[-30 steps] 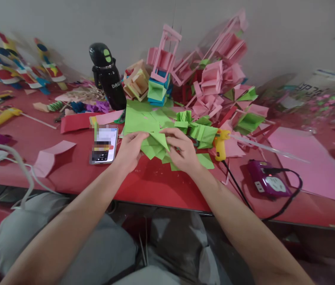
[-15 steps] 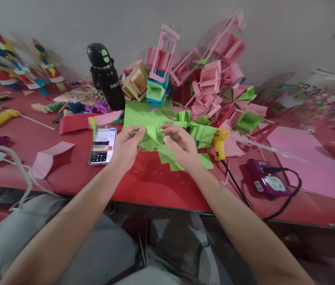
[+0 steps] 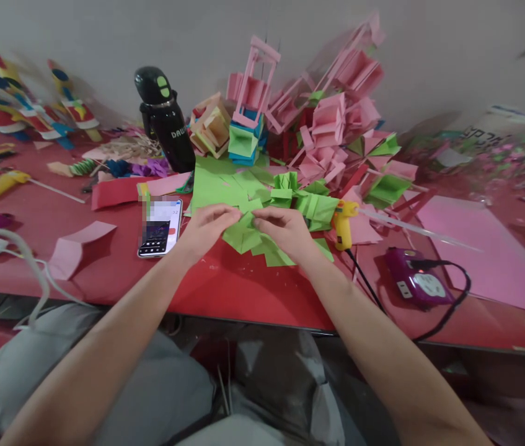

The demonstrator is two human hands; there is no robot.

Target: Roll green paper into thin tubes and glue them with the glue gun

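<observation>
Between my two hands is a piece of folded green paper [image 3: 244, 231]. My left hand [image 3: 209, 223] pinches its upper left part with thumb and fingertips. From the other side, my right hand [image 3: 285, 228] pinches the same piece, fingers bent together. Its exact folds are partly covered by my fingers. More green sheets [image 3: 274, 254] lie under and beside it on the red table [image 3: 248, 291]. Behind my hands a larger green sheet [image 3: 213, 179] is spread out, and folded green paper pieces [image 3: 315, 207] sit just right of it.
A yellow glue gun [image 3: 343, 226] with a clear stick stands right of my hands, near a purple power socket box [image 3: 418, 279]. Left are a phone [image 3: 162, 229] and a black bottle [image 3: 169, 124]. Pink paper chairs [image 3: 331, 124] are piled at the back.
The folded green paper has been turned and lowered, now lying flatter over the loose sheets. My left fingers have shifted right, closer to my right hand, and the phone display differs.
</observation>
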